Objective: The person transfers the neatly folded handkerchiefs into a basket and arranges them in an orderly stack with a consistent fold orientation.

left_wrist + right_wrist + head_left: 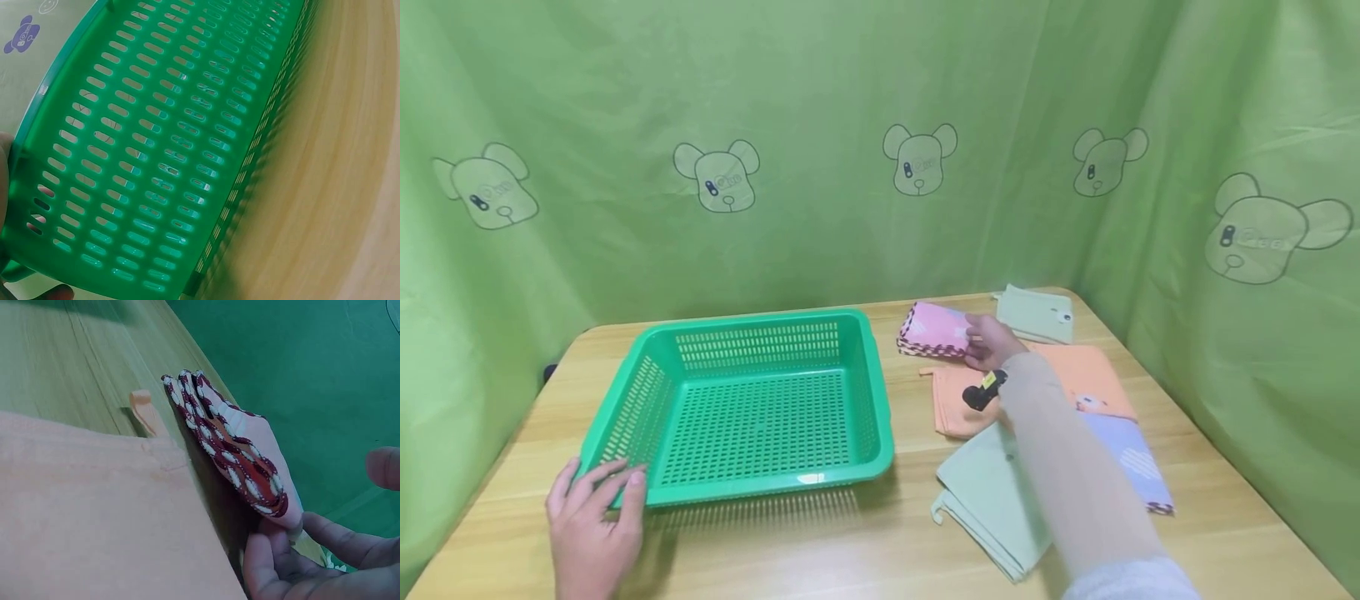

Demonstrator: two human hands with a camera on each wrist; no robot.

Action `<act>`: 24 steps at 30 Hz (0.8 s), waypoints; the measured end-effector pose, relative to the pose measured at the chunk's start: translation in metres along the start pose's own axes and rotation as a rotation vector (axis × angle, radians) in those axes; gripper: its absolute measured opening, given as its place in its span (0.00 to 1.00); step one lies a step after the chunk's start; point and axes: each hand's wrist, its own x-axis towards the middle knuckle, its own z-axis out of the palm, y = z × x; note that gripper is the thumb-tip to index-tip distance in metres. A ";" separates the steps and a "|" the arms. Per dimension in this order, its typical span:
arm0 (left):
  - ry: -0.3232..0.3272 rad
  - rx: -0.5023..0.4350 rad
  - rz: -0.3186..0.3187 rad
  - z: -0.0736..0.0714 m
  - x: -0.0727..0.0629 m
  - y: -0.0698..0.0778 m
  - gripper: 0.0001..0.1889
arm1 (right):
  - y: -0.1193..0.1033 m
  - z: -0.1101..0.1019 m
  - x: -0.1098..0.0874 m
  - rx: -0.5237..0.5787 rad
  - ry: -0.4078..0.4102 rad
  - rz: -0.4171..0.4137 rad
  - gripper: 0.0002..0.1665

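My left hand (593, 521) holds the near left corner of a green plastic basket (760, 482), its fingers over the rim. Slotted wall fills most of the left wrist view, with parts of that hand at the left edge. On the right, my right hand (994, 340) touches a folded pink towel (934, 327) edged in dark red and white stitching. Its fingertips (259, 556) are at the towel's near folded corner, while the thumb (384, 467) stays raised apart from the cloth. An orange towel (94, 525) with a hanging loop lies beside the pink one.
Around the right arm lie a small pale green towel (1033, 312), a larger orange towel (1086, 375), a lilac towel (1131, 458) and a folded green towel (992, 492). Green curtains (820, 233) with bear outlines surround the wooden table (820, 558).
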 end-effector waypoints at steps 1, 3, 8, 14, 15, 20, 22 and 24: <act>-0.003 0.001 -0.004 0.000 0.000 0.000 0.09 | 0.000 0.000 0.001 0.007 -0.008 -0.003 0.40; -0.006 0.003 -0.013 0.000 0.000 0.001 0.09 | 0.001 -0.001 0.002 0.016 -0.013 -0.011 0.37; -0.002 0.002 -0.017 0.001 0.000 0.001 0.09 | 0.003 -0.001 0.008 0.014 0.078 -0.055 0.28; -0.007 0.011 -0.021 0.001 0.000 0.000 0.10 | 0.010 0.000 0.013 -0.080 0.230 -0.139 0.29; -0.008 0.012 -0.022 0.001 -0.001 0.000 0.10 | 0.011 0.000 0.013 -0.097 0.237 -0.146 0.30; 0.003 0.004 -0.015 0.001 -0.001 0.001 0.10 | 0.012 0.000 0.012 -0.059 0.217 -0.157 0.27; 0.009 0.001 -0.015 0.001 -0.001 0.001 0.10 | 0.010 -0.001 0.011 0.002 0.168 -0.149 0.28; 0.011 0.003 -0.020 0.001 -0.001 0.002 0.09 | 0.009 -0.001 0.009 0.054 0.107 -0.132 0.29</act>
